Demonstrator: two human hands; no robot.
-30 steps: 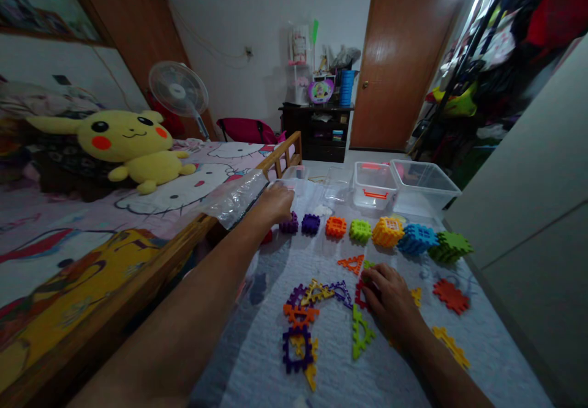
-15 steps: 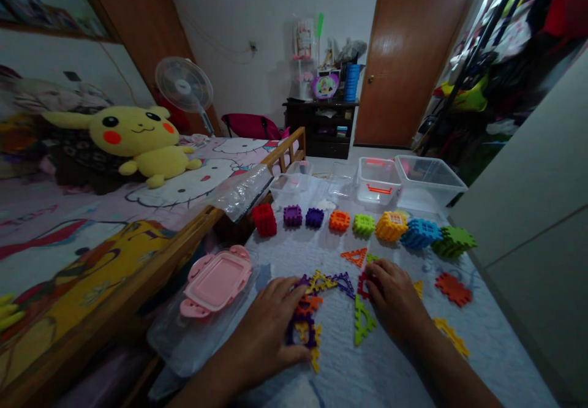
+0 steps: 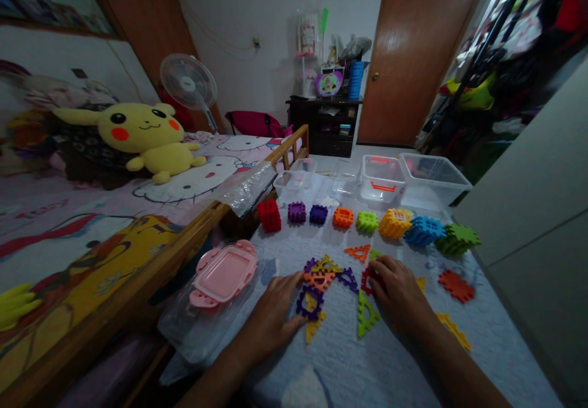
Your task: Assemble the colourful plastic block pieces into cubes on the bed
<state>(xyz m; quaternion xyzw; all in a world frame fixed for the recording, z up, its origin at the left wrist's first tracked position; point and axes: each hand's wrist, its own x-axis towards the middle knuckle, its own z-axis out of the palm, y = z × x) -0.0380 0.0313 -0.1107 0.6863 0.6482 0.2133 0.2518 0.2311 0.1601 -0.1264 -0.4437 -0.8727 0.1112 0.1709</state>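
My left hand (image 3: 276, 311) rests with fingers and thumb apart at the left edge of a dark purple square tile (image 3: 300, 302) with toothed edges. That tile lies in a group with an orange triangle tile (image 3: 320, 280), a yellow triangle tile (image 3: 327, 265), a purple triangle tile (image 3: 348, 279) and a small yellow tile (image 3: 314, 329). My right hand (image 3: 395, 284) has its fingers closed on a red toothed tile (image 3: 365, 279), partly covered by the fingertips. Below it lies a lime triangle tile (image 3: 366, 316). Above is a loose orange triangle tile (image 3: 358, 253).
Colour-sorted stacks run across the back, from a red stack (image 3: 269, 216) to a green stack (image 3: 457, 239). Behind stand clear plastic boxes (image 3: 382, 178). A box with a pink lid (image 3: 224, 273) sits left. A red-orange tile (image 3: 456, 286) and yellow tile (image 3: 454, 331) lie right.
My left hand has drawn slightly left and down off the tile group, uncovering the orange triangle and purple square. My right hand stays at the red tile. The view has shifted slightly.
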